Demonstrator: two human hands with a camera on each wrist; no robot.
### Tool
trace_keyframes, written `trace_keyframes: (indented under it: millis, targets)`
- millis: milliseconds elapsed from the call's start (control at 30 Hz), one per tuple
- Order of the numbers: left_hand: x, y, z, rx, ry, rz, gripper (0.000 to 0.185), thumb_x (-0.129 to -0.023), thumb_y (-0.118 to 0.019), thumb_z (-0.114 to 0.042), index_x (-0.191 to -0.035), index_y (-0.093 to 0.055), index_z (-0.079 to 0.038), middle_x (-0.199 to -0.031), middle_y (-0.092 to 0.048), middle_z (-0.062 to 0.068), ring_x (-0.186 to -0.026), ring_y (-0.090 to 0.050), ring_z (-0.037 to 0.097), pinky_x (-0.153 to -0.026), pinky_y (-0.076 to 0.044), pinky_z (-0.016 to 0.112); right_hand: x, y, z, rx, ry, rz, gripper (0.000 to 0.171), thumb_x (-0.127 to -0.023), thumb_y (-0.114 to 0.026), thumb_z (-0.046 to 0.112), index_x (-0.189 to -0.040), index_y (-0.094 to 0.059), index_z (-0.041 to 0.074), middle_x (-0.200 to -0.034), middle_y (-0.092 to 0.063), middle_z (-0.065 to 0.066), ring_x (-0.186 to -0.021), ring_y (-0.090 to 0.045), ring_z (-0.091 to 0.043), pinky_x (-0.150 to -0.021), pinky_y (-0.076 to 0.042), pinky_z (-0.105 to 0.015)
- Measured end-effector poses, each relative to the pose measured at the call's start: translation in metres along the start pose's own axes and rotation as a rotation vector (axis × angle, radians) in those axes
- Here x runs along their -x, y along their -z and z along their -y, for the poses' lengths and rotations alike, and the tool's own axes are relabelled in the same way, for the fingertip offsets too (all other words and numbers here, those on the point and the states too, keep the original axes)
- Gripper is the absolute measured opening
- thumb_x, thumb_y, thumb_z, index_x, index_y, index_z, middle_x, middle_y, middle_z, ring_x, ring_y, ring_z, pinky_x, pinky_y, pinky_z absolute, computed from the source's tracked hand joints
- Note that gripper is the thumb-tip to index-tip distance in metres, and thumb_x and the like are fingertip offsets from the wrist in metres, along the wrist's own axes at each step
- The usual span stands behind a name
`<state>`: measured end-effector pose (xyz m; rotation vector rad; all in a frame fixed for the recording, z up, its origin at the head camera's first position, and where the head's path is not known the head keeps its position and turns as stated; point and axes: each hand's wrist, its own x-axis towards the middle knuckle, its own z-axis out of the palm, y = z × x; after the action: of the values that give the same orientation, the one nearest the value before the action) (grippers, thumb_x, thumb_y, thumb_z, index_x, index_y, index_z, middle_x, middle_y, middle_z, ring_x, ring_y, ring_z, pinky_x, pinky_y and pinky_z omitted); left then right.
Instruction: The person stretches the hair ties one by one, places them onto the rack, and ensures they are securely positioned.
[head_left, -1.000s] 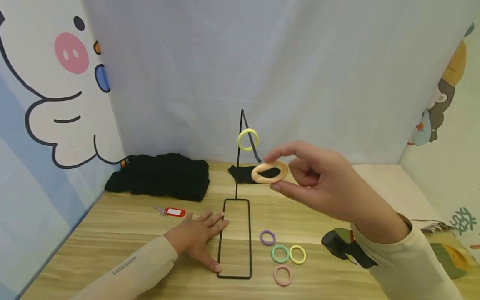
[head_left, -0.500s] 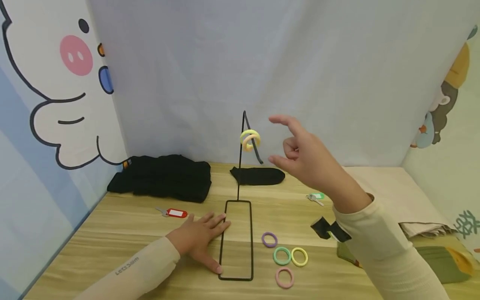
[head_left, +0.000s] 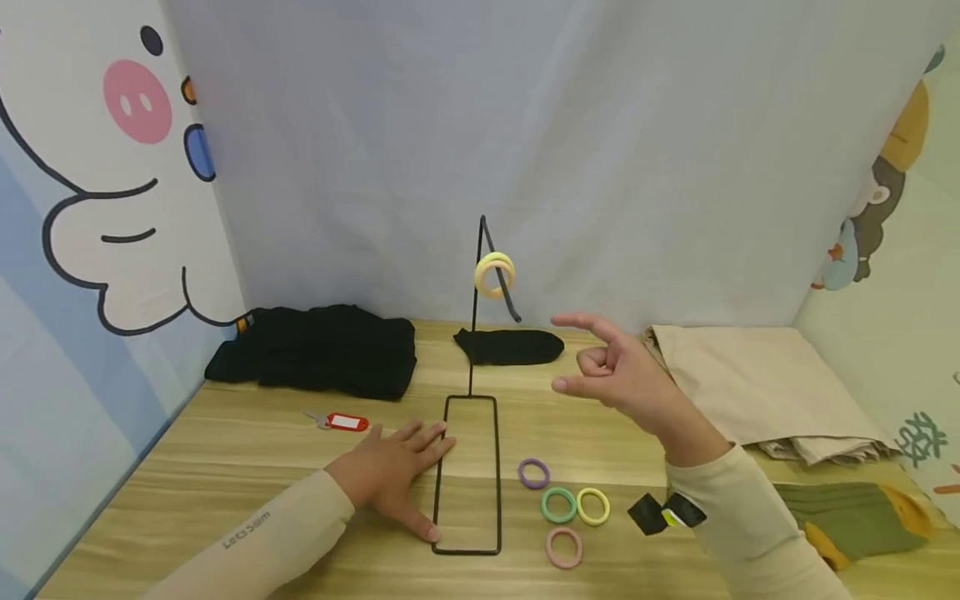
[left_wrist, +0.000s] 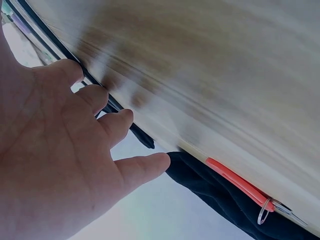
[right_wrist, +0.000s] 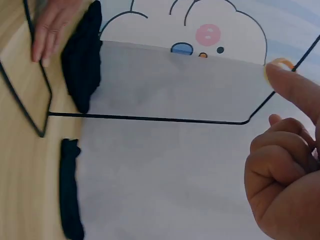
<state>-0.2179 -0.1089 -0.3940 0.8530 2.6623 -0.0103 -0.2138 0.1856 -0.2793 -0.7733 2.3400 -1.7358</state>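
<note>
Right hand [head_left: 624,372] lowered, thumb apart, left hand [head_left: 393,471] spread, two rings [head_left: 480,277] around stand's arm [head_left: 509,297]

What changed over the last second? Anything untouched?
The peach ring went up and left onto the stand's rod, in front of the hanging yellow ring. The right hand let it go and has since dropped lower, beside the rod's end, holding nothing. Same as before: left hand on the stand's base; purple, green, yellow and pink rings on the table.
</note>
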Motion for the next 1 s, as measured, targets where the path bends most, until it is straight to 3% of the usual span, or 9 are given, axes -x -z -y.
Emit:
trace_keyframes:
  millis: [167, 433, 700, 933, 1000]
  targets:
    - [0.0, 0.002, 0.0, -0.006, -0.004, -0.007, 0.113, -0.058, -0.057, -0.083, -0.149, -0.017, -0.029, -0.157, -0.011, -0.005, -0.144, -0.012, 0.026, -0.104, -0.017, 0.066, 0.006, -0.01, -0.047, -0.011, -0.09, 0.096, 0.061, -0.08, -0.07, 0.004, -0.134, -0.041, 0.009, -0.056, -0.017, 0.005, -0.047, -0.014, -0.011, -0.045, -0.02, -0.027]
    - [0.001, 0.004, -0.001, -0.017, 0.012, -0.003, 0.114, -0.058, -0.057, -0.083, -0.149, -0.017, -0.029, -0.157, -0.011, -0.005, -0.144, -0.012, 0.026, -0.105, -0.016, 0.065, 0.008, -0.034, -0.097, 0.187, -0.33, 0.204, 0.061, -0.074, -0.076, 0.009, -0.128, -0.048, 0.003, -0.05, -0.028, 0.008, -0.045, -0.025, -0.006, -0.047, -0.03, -0.02]
    - [0.001, 0.006, -0.002, -0.013, 0.021, -0.008, 0.114, -0.057, -0.058, -0.083, -0.149, -0.018, -0.029, -0.157, -0.012, -0.005, -0.144, -0.012, 0.026, -0.105, -0.016, 0.065, 0.008, -0.05, -0.107, 0.4, -0.411, 0.157, 0.045, -0.063, -0.081, 0.004, -0.101, -0.057, 0.007, -0.06, -0.05, 0.003, -0.048, -0.038, -0.009, -0.051, -0.039, -0.025]
    - [0.004, 0.007, -0.004, 0.003, 0.017, -0.015, 0.112, -0.059, -0.062, -0.079, -0.148, -0.021, -0.027, -0.156, -0.014, -0.003, -0.143, -0.013, 0.028, -0.105, -0.016, 0.065, 0.008, -0.057, -0.106, 0.45, -0.449, 0.096, 0.03, -0.065, -0.077, -0.001, -0.088, -0.059, 0.005, -0.073, -0.053, -0.001, -0.057, -0.042, -0.011, -0.053, -0.037, -0.024]
    - [0.005, 0.006, -0.005, 0.004, 0.016, -0.009, 0.111, -0.059, -0.062, -0.079, -0.148, -0.021, -0.026, -0.156, -0.015, -0.003, -0.143, -0.014, 0.028, -0.105, -0.016, 0.065, 0.009, -0.058, -0.105, 0.455, -0.446, 0.082, 0.026, -0.066, -0.076, 0.0, -0.087, -0.06, 0.004, -0.07, -0.051, -0.001, -0.056, -0.043, -0.011, -0.052, -0.037, -0.023]
